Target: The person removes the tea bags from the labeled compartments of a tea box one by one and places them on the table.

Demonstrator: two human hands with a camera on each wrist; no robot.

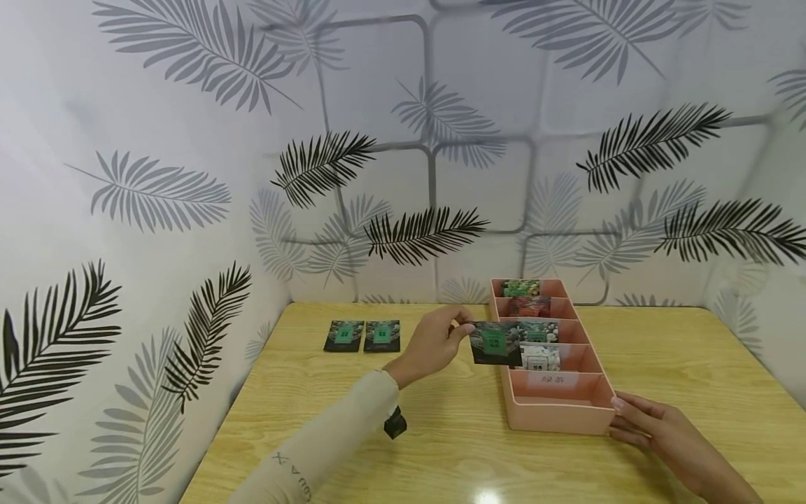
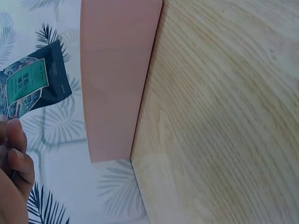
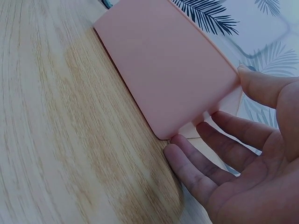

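Note:
My left hand [image 1: 434,343] pinches a dark sachet with a green label [image 1: 495,343] by its edge, thumb against fingers. The sachet overlaps the left side of a pink divided box [image 1: 560,418] in the head view; in the left wrist view the sachet [image 2: 35,79] tilts beside the box wall [image 2: 114,84]. My right hand [image 1: 655,430] touches the box's near right corner. In the right wrist view its fairly straight fingers [image 3: 229,144] rest along the box's side [image 3: 173,70], with the thumb at the rim.
Two similar dark sachets, a left one [image 1: 344,336] and a right one [image 1: 382,336], lie side by side on the wooden table [image 1: 453,455]. Inside the box stand a green packet [image 1: 520,288], a red one [image 1: 529,306] and a white one [image 1: 540,358]. A leaf-patterned wall [image 1: 390,189] rises behind.

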